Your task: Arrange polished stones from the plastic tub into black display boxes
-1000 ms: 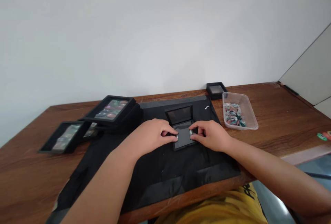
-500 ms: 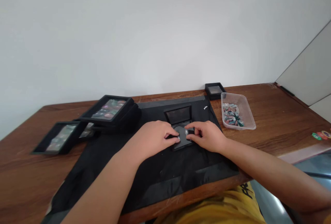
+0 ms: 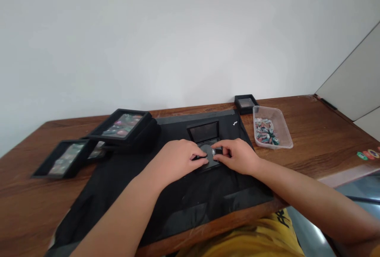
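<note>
A small black display case [image 3: 212, 165] lies opened on the black mat, its windowed lid [image 3: 204, 132] raised at the back. Over the left side of its base, my left hand [image 3: 181, 158] has thumb and fingers bent toward each other; whatever may be between the tips is hidden. On the opposite side my right hand [image 3: 237, 156] curls its thumb and forefinger around a small shiny, clear-looking piece [image 3: 213, 152]. A grey round patch [image 3: 208, 149] shows in the base between the two hands.
Black windowed cases [image 3: 121, 125] with shiny pieces inside are stacked at left, another case [image 3: 67, 160] leaning beside them. A clear plastic tub [image 3: 285, 130] of small wrapped pieces stands at right, before a closed black case [image 3: 246, 103]. Colourful discs [image 3: 368, 154] lie at the right edge.
My left fingertips have shifted slightly right over the case, and the glint between them no longer shows. My right hand stays nearly still. The view has shifted a little.
</note>
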Motion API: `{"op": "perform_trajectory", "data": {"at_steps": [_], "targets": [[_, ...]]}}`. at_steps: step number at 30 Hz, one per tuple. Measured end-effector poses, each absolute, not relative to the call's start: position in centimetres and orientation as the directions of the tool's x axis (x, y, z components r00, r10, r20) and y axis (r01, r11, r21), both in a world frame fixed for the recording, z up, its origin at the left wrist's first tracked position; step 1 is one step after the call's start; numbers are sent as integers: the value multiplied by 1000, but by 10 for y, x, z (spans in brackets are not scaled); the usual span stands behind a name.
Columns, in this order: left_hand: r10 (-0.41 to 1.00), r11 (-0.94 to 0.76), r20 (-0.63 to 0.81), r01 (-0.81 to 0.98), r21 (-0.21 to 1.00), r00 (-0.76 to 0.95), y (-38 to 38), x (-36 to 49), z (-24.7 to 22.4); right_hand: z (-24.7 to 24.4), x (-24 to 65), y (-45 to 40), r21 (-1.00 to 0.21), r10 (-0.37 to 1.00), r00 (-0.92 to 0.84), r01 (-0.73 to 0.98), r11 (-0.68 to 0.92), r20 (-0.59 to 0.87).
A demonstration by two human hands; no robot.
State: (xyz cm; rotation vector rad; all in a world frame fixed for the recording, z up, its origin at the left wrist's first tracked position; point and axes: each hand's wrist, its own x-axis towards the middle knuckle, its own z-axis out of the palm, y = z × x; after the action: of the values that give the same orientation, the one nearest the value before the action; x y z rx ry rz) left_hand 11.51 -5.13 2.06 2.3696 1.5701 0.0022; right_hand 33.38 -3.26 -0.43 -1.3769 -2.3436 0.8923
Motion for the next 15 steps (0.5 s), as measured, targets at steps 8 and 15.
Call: {"op": "perform_trajectory", "data": {"at_steps": [8,15], "targets": [[887,-273,-217,841,466,409,-38,101,11,-1,333,-33,-630,857,-507,696,343,-93],[898,-292,-180,852,435,401,-39,106,11,-2,334,-33,-622,854,-512,700,351,-95]]}}
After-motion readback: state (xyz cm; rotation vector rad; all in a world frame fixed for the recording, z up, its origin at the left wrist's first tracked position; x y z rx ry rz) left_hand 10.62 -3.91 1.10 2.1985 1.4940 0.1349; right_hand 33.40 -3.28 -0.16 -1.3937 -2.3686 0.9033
